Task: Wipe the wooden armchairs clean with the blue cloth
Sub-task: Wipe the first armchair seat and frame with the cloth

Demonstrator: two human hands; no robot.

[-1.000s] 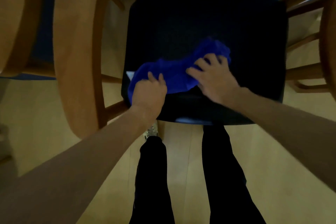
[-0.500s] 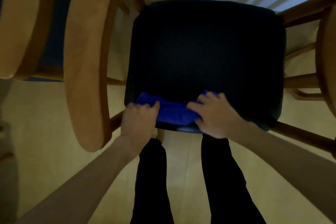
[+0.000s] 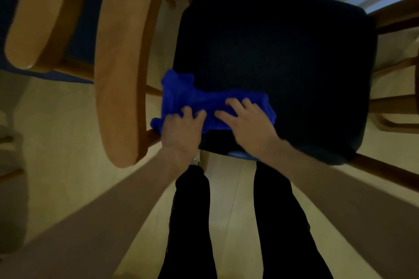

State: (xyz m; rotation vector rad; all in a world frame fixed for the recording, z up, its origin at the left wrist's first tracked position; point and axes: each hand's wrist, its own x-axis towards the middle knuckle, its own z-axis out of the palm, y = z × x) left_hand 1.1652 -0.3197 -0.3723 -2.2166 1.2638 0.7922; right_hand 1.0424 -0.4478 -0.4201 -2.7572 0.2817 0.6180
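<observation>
Two dark trouser legs (image 3: 281,222) are seen nearest, planted on the pale floor (image 3: 229,210). Two hands are laid on one blue cloth (image 3: 192,97), bunched at the front-left of the dark seat cushion (image 3: 283,52): the left hand (image 3: 181,133) is curled over its near-left end, the right hand (image 3: 249,124) is pressed flat, fingers spread. Beyond, two wooden armrests (image 3: 120,63) are counted at left.
</observation>
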